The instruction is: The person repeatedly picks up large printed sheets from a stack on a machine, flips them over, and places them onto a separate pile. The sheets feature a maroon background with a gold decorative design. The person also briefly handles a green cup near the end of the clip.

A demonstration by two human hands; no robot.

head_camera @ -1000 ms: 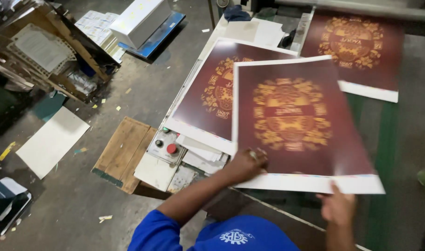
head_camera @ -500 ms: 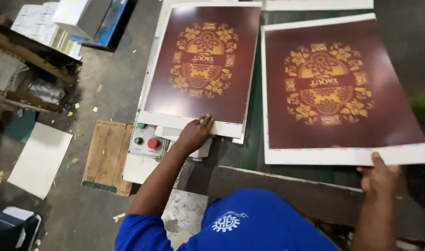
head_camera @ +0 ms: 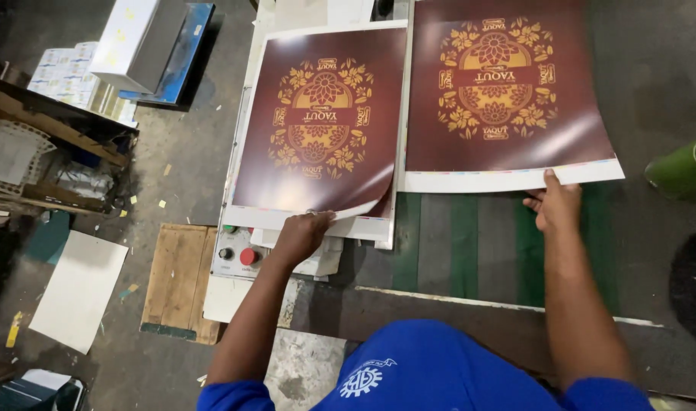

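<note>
Maroon printed sheet [head_camera: 500, 91] lies on the right, its near white edge pinched by the right hand [head_camera: 555, 204]. Left hand [head_camera: 302, 234] pinches and lifts the near corner of the left stack's top sheet [head_camera: 321, 122].

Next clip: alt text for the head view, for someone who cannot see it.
Seen from above, a person's left hand lifts the near edge of a maroon printed sheet with gold ornament, while the right hand holds a matching sheet beside it. A control panel sits below the left sheet.
</note>
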